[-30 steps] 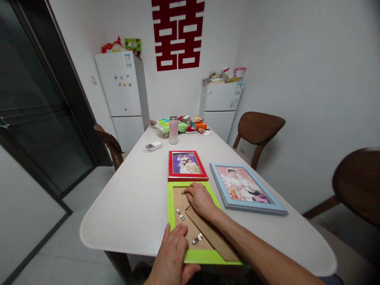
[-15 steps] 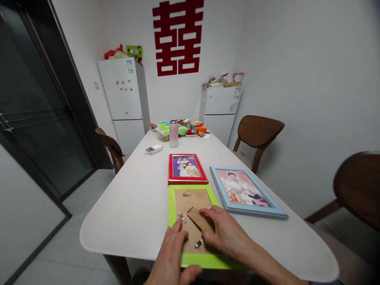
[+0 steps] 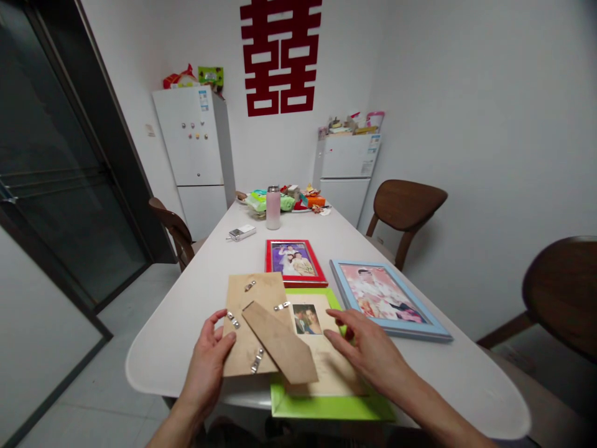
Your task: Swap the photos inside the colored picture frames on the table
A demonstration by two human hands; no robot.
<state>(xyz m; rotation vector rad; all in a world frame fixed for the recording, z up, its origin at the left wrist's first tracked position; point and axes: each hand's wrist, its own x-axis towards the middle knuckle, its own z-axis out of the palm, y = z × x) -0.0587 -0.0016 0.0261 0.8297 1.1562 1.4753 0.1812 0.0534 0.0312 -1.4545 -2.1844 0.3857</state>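
Observation:
My left hand (image 3: 211,351) grips the left edge of a brown picture frame backing board (image 3: 239,348), thumb on top. The board has metal clips and a tapered stand leg (image 3: 280,342) on it. It is lifted over the left part of a green picture frame (image 3: 326,407). Inside that frame lies a cream sheet (image 3: 333,376) with a small photo (image 3: 306,319) of people near its top. My right hand (image 3: 366,339) hovers over the frame's right side, fingers apart, nothing between them.
Beyond the green frame lies a red picture frame (image 3: 323,281); a light blue one (image 3: 396,330) is to the right. Farther back on the white table (image 3: 186,336) are a small white device (image 3: 242,233), a pink bottle (image 3: 273,210) and colourful packages (image 3: 296,200). Chairs (image 3: 405,202) stand alongside.
The backing board has come out of the green frame and moved left in my left hand, uncovering the sheet and photo. My right hand has let go of the stand leg.

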